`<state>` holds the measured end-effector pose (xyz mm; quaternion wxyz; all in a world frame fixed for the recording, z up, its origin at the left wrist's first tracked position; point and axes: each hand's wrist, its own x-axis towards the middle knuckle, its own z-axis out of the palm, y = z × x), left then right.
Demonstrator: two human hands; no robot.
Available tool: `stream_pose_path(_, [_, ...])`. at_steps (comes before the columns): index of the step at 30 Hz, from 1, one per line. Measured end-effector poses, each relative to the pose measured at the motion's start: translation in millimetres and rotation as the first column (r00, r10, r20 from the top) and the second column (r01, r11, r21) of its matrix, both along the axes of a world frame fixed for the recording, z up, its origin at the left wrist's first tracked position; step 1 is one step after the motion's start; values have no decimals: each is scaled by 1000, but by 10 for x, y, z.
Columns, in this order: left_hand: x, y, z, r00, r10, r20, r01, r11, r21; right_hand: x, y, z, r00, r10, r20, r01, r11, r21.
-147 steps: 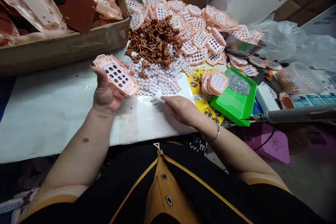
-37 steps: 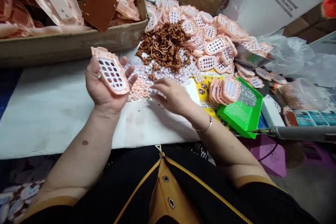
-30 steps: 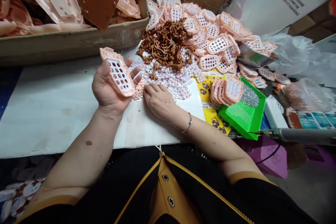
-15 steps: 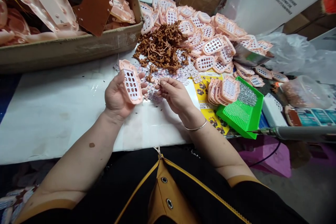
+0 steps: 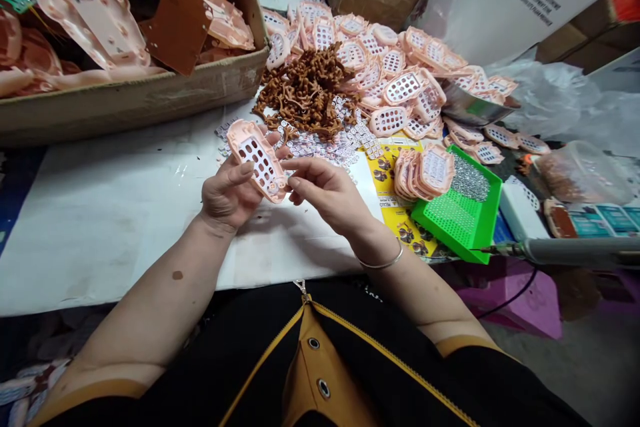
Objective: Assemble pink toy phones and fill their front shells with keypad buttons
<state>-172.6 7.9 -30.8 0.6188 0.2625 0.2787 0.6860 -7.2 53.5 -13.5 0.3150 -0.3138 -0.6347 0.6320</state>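
A pink plastic phone-shaped shell (image 5: 256, 159) with rows of holes is gripped in my left hand (image 5: 227, 193), tilted, its inner side toward me. My right hand (image 5: 327, 193) is at the shell's lower right end, thumb and forefinger close together there. Small round pieces sit in the holes at that end; whether the fingertips pinch another piece is too small to tell. Just behind my hands lie many small white key buttons (image 5: 320, 145) spread on the white board. A heap of brown rubbery parts (image 5: 305, 90) rests beyond them.
A big pile of pink shells (image 5: 375, 57) covers the back. To the right are a short stack of shells (image 5: 435, 170), a green tray (image 5: 440, 217) with small screws and an electric screwdriver (image 5: 565, 250). A cardboard box (image 5: 200, 87) of pink housings stands at left.
My right hand has come up from the loose buttons to the shell's lower end. The shell has tilted further, and pieces now show in its bottom holes.
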Motion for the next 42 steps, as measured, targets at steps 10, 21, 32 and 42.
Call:
stream_pose_path(10, [-8,-9,-10,997,-36,-75,36,999,2,56,-29,-21,949,83,304,-132,981,144])
stream_pose_path(21, [-17,3,-76,992,-59,-112,77,984,161,-26,-99,-29,994,-106,2,97,907,-410])
stream_pose_path(32, [-11,-33,-83,984,-65,-167,103,968,230,-225,-287,-200,928,-372,-25,322,835,-447])
stream_pose_path(42, [34,-37,-15,999,-32,-40,35,995,92,-295,-324,-325,932,-362,-9,331,862,-384])
